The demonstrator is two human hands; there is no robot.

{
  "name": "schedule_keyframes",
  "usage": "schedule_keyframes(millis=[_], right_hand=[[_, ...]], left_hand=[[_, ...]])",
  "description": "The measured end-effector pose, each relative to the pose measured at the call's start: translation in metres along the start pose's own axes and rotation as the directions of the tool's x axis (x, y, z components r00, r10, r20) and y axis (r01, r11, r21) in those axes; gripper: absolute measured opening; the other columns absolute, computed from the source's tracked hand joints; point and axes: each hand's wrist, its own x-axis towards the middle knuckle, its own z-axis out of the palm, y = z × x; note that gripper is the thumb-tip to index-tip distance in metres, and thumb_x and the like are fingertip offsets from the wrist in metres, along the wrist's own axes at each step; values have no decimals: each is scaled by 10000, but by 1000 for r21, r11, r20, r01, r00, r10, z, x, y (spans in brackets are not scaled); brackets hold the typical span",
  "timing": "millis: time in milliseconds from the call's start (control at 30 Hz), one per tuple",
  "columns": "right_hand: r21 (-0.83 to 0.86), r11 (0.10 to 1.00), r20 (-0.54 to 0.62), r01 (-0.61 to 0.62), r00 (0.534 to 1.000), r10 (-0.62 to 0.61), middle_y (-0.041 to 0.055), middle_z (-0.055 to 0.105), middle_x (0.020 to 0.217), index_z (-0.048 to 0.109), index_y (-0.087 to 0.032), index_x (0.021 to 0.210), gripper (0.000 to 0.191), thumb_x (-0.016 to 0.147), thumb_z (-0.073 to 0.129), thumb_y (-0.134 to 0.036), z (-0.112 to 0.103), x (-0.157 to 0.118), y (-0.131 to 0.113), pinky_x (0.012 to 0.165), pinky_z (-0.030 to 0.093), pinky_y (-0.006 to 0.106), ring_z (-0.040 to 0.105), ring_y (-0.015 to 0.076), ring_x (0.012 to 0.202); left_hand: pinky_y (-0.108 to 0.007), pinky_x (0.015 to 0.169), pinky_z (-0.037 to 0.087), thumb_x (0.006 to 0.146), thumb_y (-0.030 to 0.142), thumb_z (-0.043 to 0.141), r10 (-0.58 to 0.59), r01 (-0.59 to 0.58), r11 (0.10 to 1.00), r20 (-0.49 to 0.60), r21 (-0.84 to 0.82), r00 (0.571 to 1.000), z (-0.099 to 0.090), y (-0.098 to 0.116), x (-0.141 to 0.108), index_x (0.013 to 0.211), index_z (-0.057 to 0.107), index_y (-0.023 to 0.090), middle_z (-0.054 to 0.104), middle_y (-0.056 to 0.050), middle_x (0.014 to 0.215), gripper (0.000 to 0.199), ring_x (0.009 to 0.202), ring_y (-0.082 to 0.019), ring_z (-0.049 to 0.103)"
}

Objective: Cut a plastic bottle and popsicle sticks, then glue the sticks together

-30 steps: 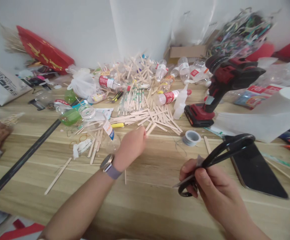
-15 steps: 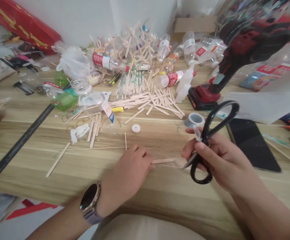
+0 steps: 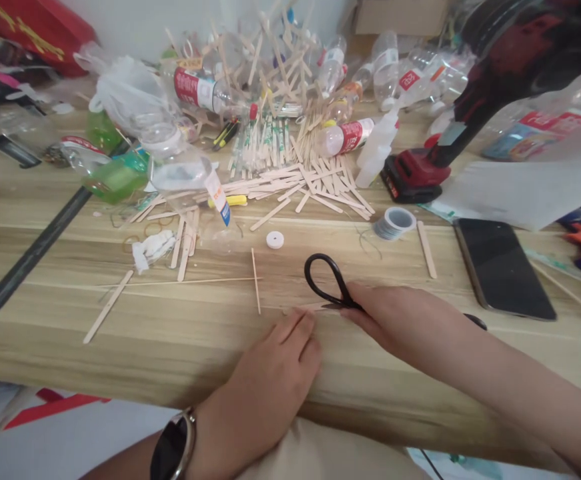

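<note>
My left hand (image 3: 283, 363), with a watch on its wrist, rests on the table with its fingers together, pressing on one end of a wooden craft stick (image 3: 314, 307). Just to the right, my right hand (image 3: 395, 320) is closed around black-handled scissors (image 3: 320, 293). One handle loop stands up above the stick, and the blade tip touches or lies right over the stick near the fingers of my left hand. My palm hides most of the scissors. A short thin stick (image 3: 255, 281) and a long thin skewer (image 3: 185, 282) lie left of my hands.
Behind lie a pile of craft sticks (image 3: 315, 187), plastic bottles (image 3: 195, 90) and a stick structure (image 3: 275, 53). A wire spool (image 3: 394, 223), a phone (image 3: 505, 267) and a red-black power drill (image 3: 415, 177) are on the right. A dark bar (image 3: 35, 253) crosses the left side.
My right hand has moved left and turned over, bringing the scissors down to the craft stick. My left hand stays on the stick. A craft stick beside the phone is now uncovered.
</note>
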Motion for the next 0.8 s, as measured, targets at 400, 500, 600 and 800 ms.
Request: schedule_keyframes(millis=[400, 500, 600, 800], right_hand=[[-136, 990, 155, -21, 987, 42, 31, 719, 780, 588, -204, 971, 69, 967, 528, -237, -6, 8, -8, 469, 277, 297, 724, 268, 686], [-146, 989, 147, -12, 989, 33, 27, 714, 753, 588, -200, 964, 58, 957, 534, -217, -4, 7, -7, 453, 264, 293, 721, 258, 655], [-166, 986, 122, 18, 993, 2, 36, 711, 736, 592, -192, 946, 74, 930, 531, -153, -3, 6, -7, 438, 277, 283, 715, 253, 627], [-268, 961, 179, 72, 984, -23, 68, 716, 730, 620, -175, 987, 273, 790, 559, 4, -13, 10, -15, 446, 372, 273, 716, 262, 627]], left_hand=[[-388, 968, 502, 961, 231, 504, -15, 17, 999, -35, 49, 999, -3, 0, 9, 1009, 622, 106, 640, -177, 1301, 178, 1180, -285, 612], [-383, 964, 502, 926, 210, 555, -11, 14, 999, -53, 52, 999, -3, -1, 10, 992, 625, 104, 644, -180, 1297, 143, 1165, -291, 617], [-385, 964, 503, 895, 199, 599, -12, 15, 999, -56, 50, 998, -4, -1, 10, 989, 630, 99, 646, -186, 1294, 141, 1154, -299, 624], [-361, 1008, 481, 944, 176, 515, 55, -55, 998, -81, -4, 995, -6, 1, 3, 1002, 644, 114, 684, -144, 1240, 154, 1180, -263, 617]])
